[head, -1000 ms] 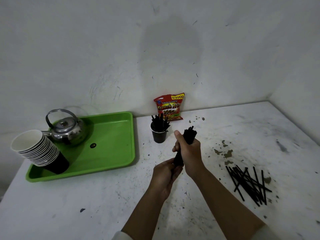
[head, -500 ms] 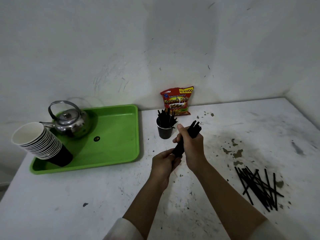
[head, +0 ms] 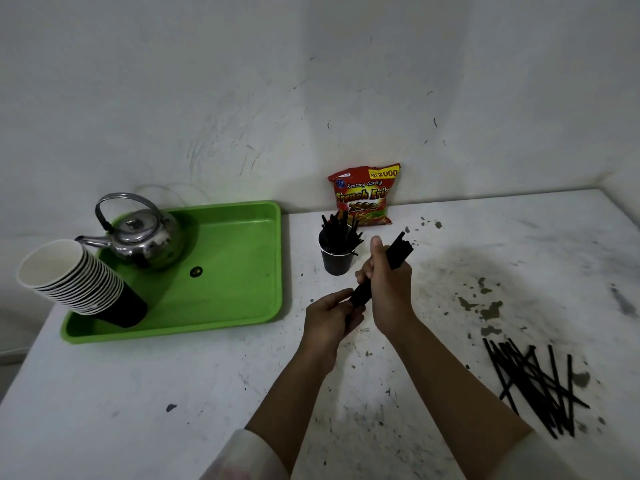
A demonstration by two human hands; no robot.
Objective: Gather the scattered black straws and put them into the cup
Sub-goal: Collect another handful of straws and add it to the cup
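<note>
A bundle of black straws (head: 398, 252) is held slanted above the table, its top end leaning right. My right hand (head: 388, 287) grips the bundle's middle. My left hand (head: 330, 318) holds its lower end. Just behind and left of the bundle stands a black cup (head: 336, 263) with several black straws sticking out of it. A loose pile of black straws (head: 535, 386) lies on the table at the right, apart from both hands.
A green tray (head: 221, 296) at the left carries a metal kettle (head: 142, 233) and a tilted stack of paper cups (head: 74, 282). A red snack bag (head: 365, 195) leans on the wall behind the cup. The white table (head: 173, 393) is stained and speckled.
The bundle has tilted from nearly upright to leaning right, and both hands have shifted slightly right. The camera view has drifted, so everything sits further right in frame.
</note>
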